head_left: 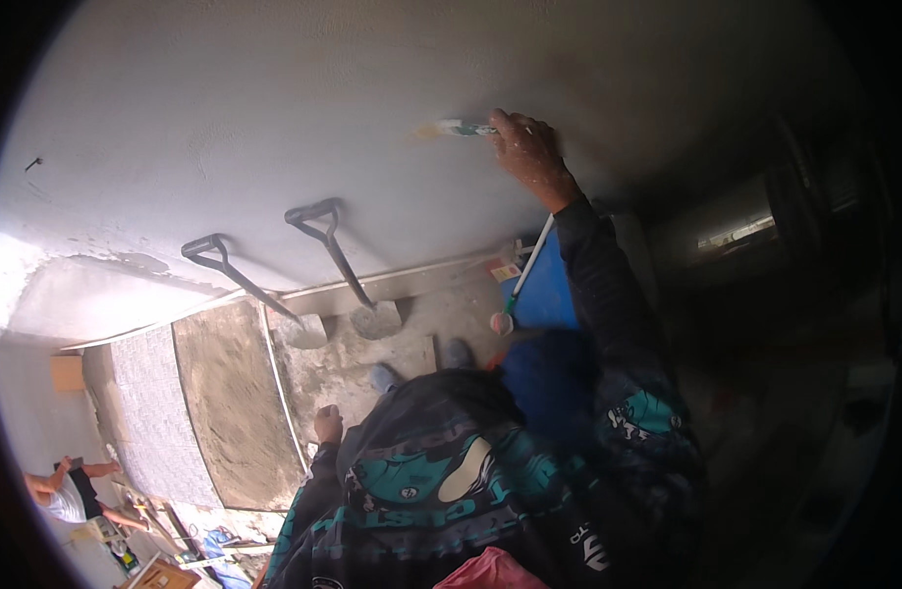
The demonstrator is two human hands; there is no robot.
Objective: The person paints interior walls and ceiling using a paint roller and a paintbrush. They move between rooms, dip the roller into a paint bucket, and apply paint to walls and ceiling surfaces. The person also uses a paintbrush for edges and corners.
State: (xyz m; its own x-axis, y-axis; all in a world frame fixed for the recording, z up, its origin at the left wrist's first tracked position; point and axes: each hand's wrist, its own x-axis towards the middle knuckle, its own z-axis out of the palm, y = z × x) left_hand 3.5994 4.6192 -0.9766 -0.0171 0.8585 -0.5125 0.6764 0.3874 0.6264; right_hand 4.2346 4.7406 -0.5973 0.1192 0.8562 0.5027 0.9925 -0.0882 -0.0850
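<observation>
My right hand is raised against the pale wall, its fingers closed around the handle of a paintbrush. The brush is green and smeared with white, and it points left. Its tip meets the wall at a blurred yellowish patch. White specks dot the hand and wrist. Low at my left side hangs my left hand, away from the wall. Its fingers look curled in, and nothing shows in them.
Two shovels lean on the wall to the left, blades on the rough floor. A pole stands beside a blue object below my right arm. Another person is at the far lower left. Shadow covers the right side.
</observation>
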